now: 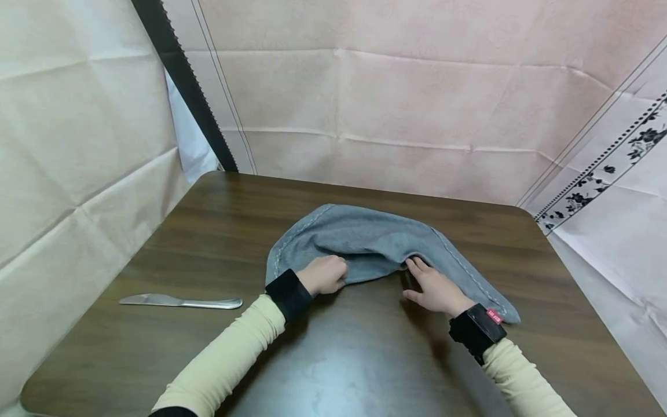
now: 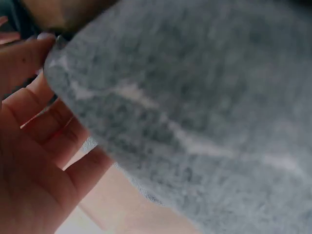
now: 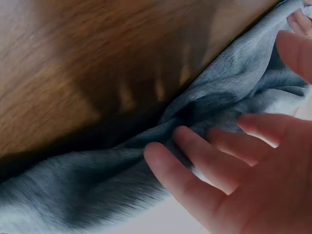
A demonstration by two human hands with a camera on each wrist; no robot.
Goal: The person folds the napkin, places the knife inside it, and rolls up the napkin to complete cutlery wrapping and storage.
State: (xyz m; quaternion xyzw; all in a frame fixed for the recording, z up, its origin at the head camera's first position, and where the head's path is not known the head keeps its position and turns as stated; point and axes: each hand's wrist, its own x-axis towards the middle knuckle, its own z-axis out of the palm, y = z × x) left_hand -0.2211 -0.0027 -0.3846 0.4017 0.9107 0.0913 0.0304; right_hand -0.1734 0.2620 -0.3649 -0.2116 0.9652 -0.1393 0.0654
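A blue-grey cloth with pale stitching along its border lies bunched in an arc on the brown table. My left hand pinches its near edge; in the left wrist view the thumb and index finger meet at the stitched cloth edge, the other fingers lying behind it. To the right, my right hand touches the near edge with its fingertips. The right wrist view shows those fingers spread and nearly straight against the folds, the thumb apart from them.
A silver table knife lies left of the cloth, handle toward my left arm. The wooden table has rounded corners. Pale sheets hang behind it and at both sides, the right one with a black floral band.
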